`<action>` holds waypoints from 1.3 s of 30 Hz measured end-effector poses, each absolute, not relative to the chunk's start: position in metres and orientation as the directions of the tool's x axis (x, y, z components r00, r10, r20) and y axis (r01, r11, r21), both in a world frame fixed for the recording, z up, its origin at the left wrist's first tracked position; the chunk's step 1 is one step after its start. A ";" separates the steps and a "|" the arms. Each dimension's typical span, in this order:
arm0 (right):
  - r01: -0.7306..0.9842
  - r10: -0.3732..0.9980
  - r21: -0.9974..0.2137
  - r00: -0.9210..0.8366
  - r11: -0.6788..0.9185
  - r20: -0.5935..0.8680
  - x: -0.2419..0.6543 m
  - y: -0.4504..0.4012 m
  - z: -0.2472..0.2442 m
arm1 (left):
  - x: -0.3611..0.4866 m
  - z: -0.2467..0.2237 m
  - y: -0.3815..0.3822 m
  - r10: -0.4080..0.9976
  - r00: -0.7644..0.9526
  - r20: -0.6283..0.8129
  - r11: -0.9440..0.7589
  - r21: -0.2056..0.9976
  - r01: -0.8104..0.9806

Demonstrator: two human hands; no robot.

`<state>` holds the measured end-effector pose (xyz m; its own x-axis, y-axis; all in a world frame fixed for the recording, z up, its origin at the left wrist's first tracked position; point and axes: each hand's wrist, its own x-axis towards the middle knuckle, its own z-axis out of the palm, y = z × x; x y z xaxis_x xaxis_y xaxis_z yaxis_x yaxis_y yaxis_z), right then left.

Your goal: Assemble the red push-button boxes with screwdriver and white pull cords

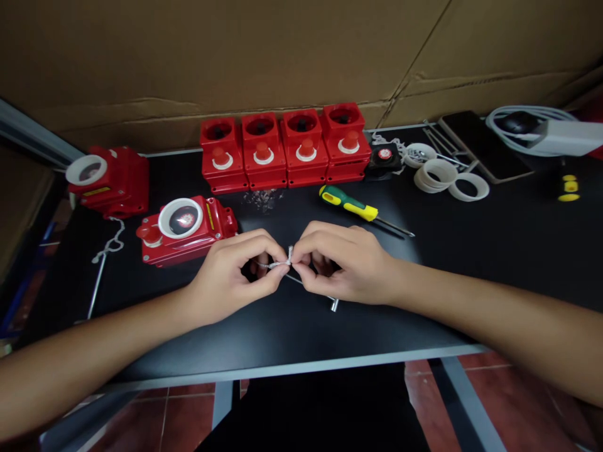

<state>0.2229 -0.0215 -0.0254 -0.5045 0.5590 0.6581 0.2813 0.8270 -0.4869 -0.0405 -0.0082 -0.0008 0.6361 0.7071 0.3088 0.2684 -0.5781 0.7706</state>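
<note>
Thumb and finger of my left hand (242,273) pinch a thin whitish cord (277,264). My right hand (339,260) pinches the same cord close by, and a short end of it sticks up between the fingertips. Below my right hand lies a thin metal rod with a short cylindrical head (334,306), partly hidden by the hand. Just behind my left hand rests a red box with a round white-ringed window (181,220) and a red knob. A green and yellow screwdriver (348,203) lies beyond my right hand.
Several red housings (306,169) stand in a row at the back, with small debris (264,199) before them. Another red box (125,182) sits at left, with a corded metal rod (97,285). White rings (436,174), a dark flat device (487,144) and a coiled cable (532,150) lie at right.
</note>
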 end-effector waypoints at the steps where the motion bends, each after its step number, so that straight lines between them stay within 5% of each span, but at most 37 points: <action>1: 0.289 0.562 -0.485 -0.504 0.826 0.656 0.223 -0.022 -0.025 | -0.040 -0.001 -0.008 0.707 0.639 0.302 -0.576 0.770 0.273; 16: 0.214 0.537 -0.530 -0.605 0.821 0.588 0.224 -0.020 -0.026 | -0.043 -0.003 -0.010 0.623 0.743 0.244 -0.610 0.746 0.267; 24: 0.302 0.528 -0.439 -0.586 0.846 0.615 0.219 -0.023 -0.027 | -0.043 -0.005 -0.008 0.614 0.755 0.230 -0.606 0.750 0.265; 31: 0.356 0.603 -0.488 -0.472 0.797 0.643 0.214 -0.026 -0.024 | -0.043 -0.001 -0.017 0.619 0.547 0.564 -0.775 0.554 0.305; 34: 0.362 0.631 -0.517 -0.439 0.775 0.639 0.212 -0.027 -0.022 | -0.040 -0.001 -0.023 0.571 0.638 0.517 -0.768 0.611 0.193; 39: 0.366 0.641 -0.526 -0.428 0.768 0.638 0.209 -0.032 -0.023 | -0.034 -0.001 -0.022 0.731 0.566 0.382 -0.583 0.780 0.226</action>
